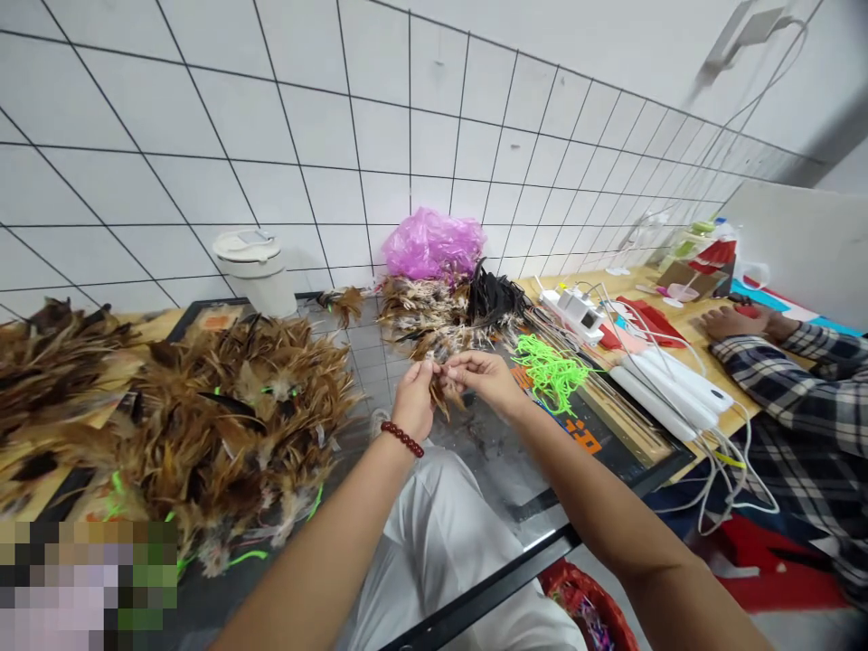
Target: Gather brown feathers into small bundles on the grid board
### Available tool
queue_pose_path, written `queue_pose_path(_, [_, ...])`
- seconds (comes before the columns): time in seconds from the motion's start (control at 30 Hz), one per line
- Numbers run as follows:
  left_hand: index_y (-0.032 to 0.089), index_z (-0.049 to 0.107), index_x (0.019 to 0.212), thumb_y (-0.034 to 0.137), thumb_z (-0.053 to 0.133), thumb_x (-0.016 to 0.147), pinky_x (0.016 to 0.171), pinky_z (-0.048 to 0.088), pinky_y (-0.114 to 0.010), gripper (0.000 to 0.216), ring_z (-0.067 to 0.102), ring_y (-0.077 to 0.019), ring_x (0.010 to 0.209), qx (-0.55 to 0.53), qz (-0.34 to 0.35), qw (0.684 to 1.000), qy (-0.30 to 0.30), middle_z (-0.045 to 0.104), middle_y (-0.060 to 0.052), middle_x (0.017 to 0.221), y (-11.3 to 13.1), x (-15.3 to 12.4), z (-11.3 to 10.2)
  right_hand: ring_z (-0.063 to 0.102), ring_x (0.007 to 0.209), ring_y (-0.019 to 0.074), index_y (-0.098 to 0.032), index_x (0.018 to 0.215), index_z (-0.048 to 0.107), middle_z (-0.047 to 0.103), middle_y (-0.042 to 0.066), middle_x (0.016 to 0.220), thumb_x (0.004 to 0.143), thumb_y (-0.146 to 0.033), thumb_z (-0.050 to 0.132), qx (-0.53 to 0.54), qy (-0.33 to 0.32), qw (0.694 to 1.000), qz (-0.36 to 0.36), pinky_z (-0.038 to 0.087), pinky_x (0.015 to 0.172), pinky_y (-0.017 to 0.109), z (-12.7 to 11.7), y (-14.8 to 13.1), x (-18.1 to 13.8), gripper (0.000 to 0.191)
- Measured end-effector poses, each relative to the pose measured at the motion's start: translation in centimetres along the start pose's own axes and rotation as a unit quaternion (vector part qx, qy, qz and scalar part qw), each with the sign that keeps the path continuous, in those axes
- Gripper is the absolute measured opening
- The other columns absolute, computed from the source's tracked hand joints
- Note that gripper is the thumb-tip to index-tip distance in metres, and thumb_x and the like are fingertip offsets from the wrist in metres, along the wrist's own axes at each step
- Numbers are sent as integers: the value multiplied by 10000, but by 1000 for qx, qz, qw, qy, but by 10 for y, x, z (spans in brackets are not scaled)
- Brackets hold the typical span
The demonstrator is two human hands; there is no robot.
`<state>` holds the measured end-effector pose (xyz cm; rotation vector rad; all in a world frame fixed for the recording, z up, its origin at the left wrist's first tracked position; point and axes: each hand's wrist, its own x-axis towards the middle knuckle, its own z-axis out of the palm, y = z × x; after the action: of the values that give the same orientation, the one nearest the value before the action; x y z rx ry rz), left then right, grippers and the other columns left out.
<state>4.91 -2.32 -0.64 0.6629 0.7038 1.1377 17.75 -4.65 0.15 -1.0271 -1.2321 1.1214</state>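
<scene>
My left hand and my right hand meet over the middle of the table, fingers pinched together on a small bunch of brown feathers that hangs between them. A red bead bracelet circles my left wrist. A big heap of brown feathers lies to the left of my hands. Neon green strings lie just right of my right hand. Behind my hands is a pile of mixed brown, white and black feathers.
A pink plastic bag and a white lidded bin stand against the tiled wall. A white power strip with cables and white tubes lie to the right. Another person's plaid sleeve rests at the far right.
</scene>
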Motion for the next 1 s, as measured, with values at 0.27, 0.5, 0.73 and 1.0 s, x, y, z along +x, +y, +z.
queue_pose_path(0.27, [151, 526, 772, 480, 677, 714, 446, 424, -211, 366, 512, -87, 450, 76, -8, 996, -53, 562, 14, 579, -3, -4, 1, 571, 677, 121, -222, 735, 720, 608, 2, 743, 672, -356, 767, -51, 77, 991, -99, 489, 687, 305, -4, 6, 6, 155])
queue_pose_path(0.5, [141, 528, 735, 470, 698, 703, 372, 228, -137, 373, 284, -10, 391, 103, -4, 988, -116, 401, 68, 525, -2, -5, 0, 556, 738, 125, -213, 737, 709, 612, -3, 753, 637, -349, 782, -44, 98, 988, -111, 448, 728, 290, -7, 13, 11, 183])
queue_pose_path(0.73, [146, 518, 693, 452, 701, 703, 358, 187, -129, 356, 236, -11, 374, 92, -27, 990, -103, 327, 81, 485, 1, -5, -1, 415, 572, 71, -209, 916, 709, 620, -16, 747, 669, -436, 737, 16, 54, 998, -2, 351, 560, 230, -8, 7, 9, 337])
queue_pose_path(1.0, [131, 526, 703, 382, 718, 695, 366, 170, -132, 316, 271, -9, 392, 112, -60, 979, -160, 390, 57, 522, 4, -8, -1, 475, 622, 92, -190, 747, 714, 568, -17, 662, 687, -436, 734, 33, -12, 999, -18, 384, 614, 240, -5, 6, 4, 254])
